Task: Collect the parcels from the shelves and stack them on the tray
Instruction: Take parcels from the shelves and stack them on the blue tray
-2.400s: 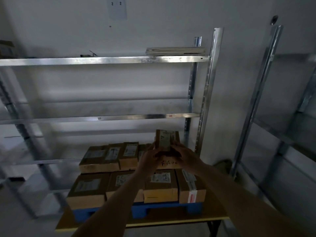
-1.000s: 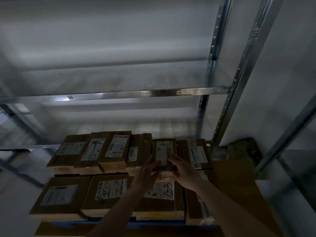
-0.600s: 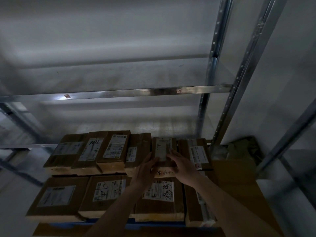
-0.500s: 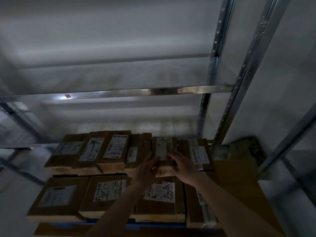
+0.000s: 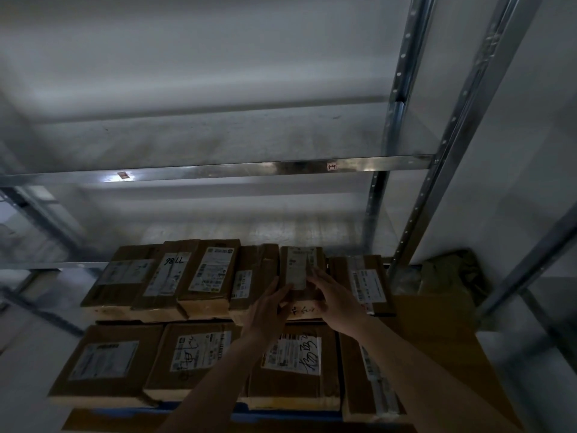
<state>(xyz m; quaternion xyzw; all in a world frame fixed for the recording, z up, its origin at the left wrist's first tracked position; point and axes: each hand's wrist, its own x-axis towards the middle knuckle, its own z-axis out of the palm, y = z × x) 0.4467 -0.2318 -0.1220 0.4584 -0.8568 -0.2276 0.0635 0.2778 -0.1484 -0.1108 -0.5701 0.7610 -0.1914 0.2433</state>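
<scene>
Altogether 10 parcels [image 5: 199,356]; 2 hands [image 5: 268,306]

from my feed i see a pale wall [image 5: 218,51] behind everything, dim and grey. a crumpled olive-green bag or cloth [image 5: 449,273] sits low on the right against that wall; i can't tell which it is. under everything runs a yellowish table [image 5: 437,326], its bare right part showing beside the green bundle.
</scene>
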